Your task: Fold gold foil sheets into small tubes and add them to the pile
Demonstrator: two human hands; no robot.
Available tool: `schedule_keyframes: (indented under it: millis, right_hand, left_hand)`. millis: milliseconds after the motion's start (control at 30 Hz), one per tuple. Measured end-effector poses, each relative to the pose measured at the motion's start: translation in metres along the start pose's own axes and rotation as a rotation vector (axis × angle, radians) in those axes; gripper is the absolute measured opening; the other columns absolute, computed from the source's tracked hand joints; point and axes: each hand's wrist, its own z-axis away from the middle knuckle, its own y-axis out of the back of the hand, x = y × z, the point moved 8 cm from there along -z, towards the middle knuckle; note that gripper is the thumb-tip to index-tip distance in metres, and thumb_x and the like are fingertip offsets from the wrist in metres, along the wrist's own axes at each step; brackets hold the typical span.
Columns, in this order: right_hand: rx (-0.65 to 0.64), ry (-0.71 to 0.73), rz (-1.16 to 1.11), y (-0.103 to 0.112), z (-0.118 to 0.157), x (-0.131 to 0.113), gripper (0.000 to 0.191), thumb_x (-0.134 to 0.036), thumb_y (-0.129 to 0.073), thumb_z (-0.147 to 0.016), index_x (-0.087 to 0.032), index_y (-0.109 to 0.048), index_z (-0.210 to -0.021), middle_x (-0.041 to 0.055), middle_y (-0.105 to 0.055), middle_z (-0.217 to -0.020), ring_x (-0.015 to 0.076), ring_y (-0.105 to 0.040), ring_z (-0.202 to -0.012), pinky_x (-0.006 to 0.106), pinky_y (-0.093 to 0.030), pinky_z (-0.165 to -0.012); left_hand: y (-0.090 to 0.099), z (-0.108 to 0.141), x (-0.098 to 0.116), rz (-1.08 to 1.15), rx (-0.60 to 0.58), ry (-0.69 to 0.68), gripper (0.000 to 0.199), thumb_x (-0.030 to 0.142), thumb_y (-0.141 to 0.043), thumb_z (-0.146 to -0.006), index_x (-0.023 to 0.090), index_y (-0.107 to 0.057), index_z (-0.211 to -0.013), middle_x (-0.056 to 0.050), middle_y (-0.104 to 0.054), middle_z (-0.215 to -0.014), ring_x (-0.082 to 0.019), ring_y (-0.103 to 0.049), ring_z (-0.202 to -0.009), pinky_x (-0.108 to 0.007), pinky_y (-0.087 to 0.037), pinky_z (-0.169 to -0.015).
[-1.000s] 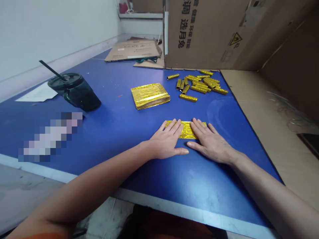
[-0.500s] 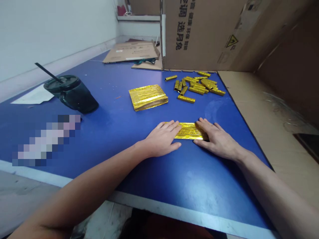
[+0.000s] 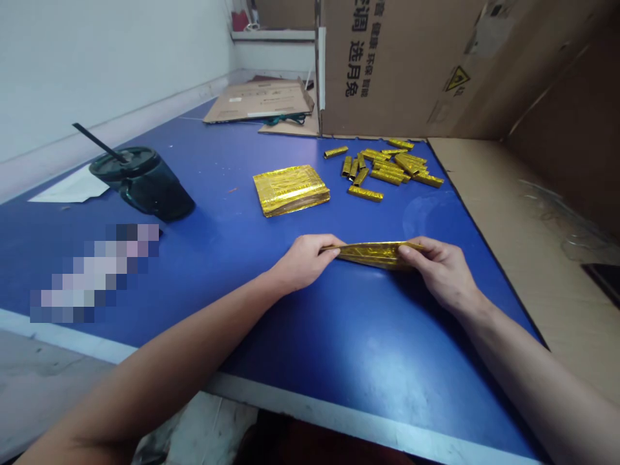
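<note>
A folded strip of gold foil paper (image 3: 371,254) spans between my hands, a little above the blue table (image 3: 368,349). Its left end is pinched between the thumb and fingers of my left hand (image 3: 305,261). My right hand (image 3: 443,268) grips the other end, thumb on the near face and fingers behind. Beyond my left hand lies a stack of flat gold foil paper (image 3: 290,188). Farther back on the right is a loose pile of small folded gold pieces (image 3: 392,166), several of them overlapping.
A dark lidded mug (image 3: 150,184) with a straw stands at the left, near a white paper (image 3: 72,185). A pixelated item (image 3: 94,274) lies in front of it. A large cardboard panel (image 3: 407,71) rises behind; flattened cardboard (image 3: 261,100) lies at the back.
Both hands have gone from lying flat on the gold strip to pinching its ends. The strip has come up off the table and tilted. The view has shifted slightly.
</note>
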Motion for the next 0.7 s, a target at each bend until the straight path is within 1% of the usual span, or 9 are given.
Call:
schedule_keyframes:
  millis: [100, 167, 267, 333, 400, 467, 567, 633, 700]
  right_hand:
    - [0.035, -0.141, -0.177, -0.003, 0.0, 0.015, 0.023, -0.041, -0.063, -0.068, -0.018, -0.058, -0.067, -0.0035, -0.055, -0.056, 0.0094, -0.048, -0.048, 0.023, -0.039, -0.047]
    - [0.049, -0.157, -0.153, -0.004, 0.0, 0.02, 0.025, -0.042, -0.062, -0.068, -0.018, -0.058, -0.07, -0.0026, -0.055, -0.058, 0.0106, -0.049, -0.049, 0.024, -0.039, -0.047]
    - [0.074, -0.065, 0.09, -0.001, 0.001, 0.015, 0.026, -0.044, -0.055, -0.074, -0.018, -0.058, -0.075, 0.0, -0.057, -0.061, 0.0132, -0.05, -0.054, 0.025, -0.039, -0.049]
    - [0.087, -0.001, 0.318, 0.0, 0.001, 0.008, 0.027, -0.043, -0.049, -0.078, -0.018, -0.058, -0.076, 0.0015, -0.058, -0.062, 0.0144, -0.051, -0.055, 0.026, -0.039, -0.05]
    - [0.081, 0.029, 0.522, -0.001, 0.002, 0.003, 0.026, -0.039, -0.044, -0.081, -0.018, -0.059, -0.077, 0.0029, -0.06, -0.064, 0.0159, -0.053, -0.058, 0.027, -0.039, -0.053]
    - [0.056, 0.036, 0.703, -0.005, 0.002, 0.0, 0.026, -0.036, -0.041, -0.083, -0.018, -0.06, -0.08, 0.0043, -0.063, -0.067, 0.018, -0.056, -0.062, 0.028, -0.038, -0.056]
    - [-0.004, 0.023, 0.941, -0.014, 0.002, -0.001, 0.027, -0.033, -0.038, -0.084, -0.02, -0.061, -0.088, 0.0057, -0.066, -0.073, 0.0206, -0.06, -0.065, 0.029, -0.038, -0.056]
    - [-0.028, 0.013, 1.036, -0.018, 0.003, -0.002, 0.029, -0.034, -0.037, -0.085, -0.021, -0.062, -0.092, 0.0056, -0.068, -0.074, 0.0211, -0.061, -0.065, 0.029, -0.037, -0.056]
    - [-0.037, 0.011, 1.078, -0.02, 0.003, -0.003, 0.03, -0.034, -0.036, -0.086, -0.022, -0.061, -0.095, 0.0054, -0.068, -0.075, 0.021, -0.062, -0.066, 0.028, -0.038, -0.055]
  left_hand:
    - [0.005, 0.0, -0.011, 0.193, 0.092, 0.119, 0.015, 0.021, -0.048, -0.079, 0.013, -0.06, -0.08, 0.0, -0.064, -0.073, -0.012, -0.059, -0.067, -0.024, -0.048, -0.063]
    - [0.0, 0.001, -0.016, 0.296, 0.083, 0.198, 0.013, 0.021, -0.048, -0.078, 0.013, -0.058, -0.079, 0.001, -0.06, -0.067, -0.01, -0.057, -0.054, -0.021, -0.046, -0.051]
    - [-0.007, 0.004, -0.019, 0.331, 0.041, 0.296, 0.015, 0.021, -0.044, -0.08, 0.014, -0.056, -0.085, 0.002, -0.057, -0.065, -0.007, -0.05, -0.038, -0.02, -0.041, -0.038]
    - [-0.005, 0.006, -0.016, 0.192, 0.044, 0.299, 0.018, 0.02, -0.042, -0.081, 0.015, -0.057, -0.089, 0.002, -0.058, -0.067, -0.007, -0.05, -0.038, -0.021, -0.042, -0.04]
    - [0.001, 0.007, -0.008, -0.038, 0.083, 0.257, 0.024, 0.017, -0.045, -0.08, 0.017, -0.058, -0.1, 0.0, -0.06, -0.076, -0.009, -0.055, -0.05, -0.024, -0.049, -0.053]
    - [0.006, 0.009, 0.004, -0.289, 0.138, 0.195, 0.037, 0.015, -0.051, -0.077, 0.018, -0.052, -0.114, -0.005, -0.06, -0.094, -0.015, -0.06, -0.073, -0.032, -0.05, -0.071]
    - [0.001, 0.013, 0.027, -0.538, 0.186, 0.034, 0.048, 0.017, -0.054, -0.078, 0.015, -0.044, -0.124, -0.014, -0.045, -0.124, -0.026, -0.05, -0.108, -0.041, -0.042, -0.09]
    - [-0.015, 0.017, 0.039, -0.58, 0.107, -0.111, 0.043, 0.02, -0.048, -0.083, 0.011, -0.042, -0.125, -0.017, -0.035, -0.135, -0.027, -0.036, -0.124, -0.041, -0.033, -0.099]
    - [-0.036, 0.023, 0.042, -0.59, -0.048, -0.186, 0.046, 0.031, -0.042, -0.088, 0.007, -0.038, -0.127, -0.018, -0.03, -0.139, -0.026, -0.025, -0.13, -0.04, -0.027, -0.103]
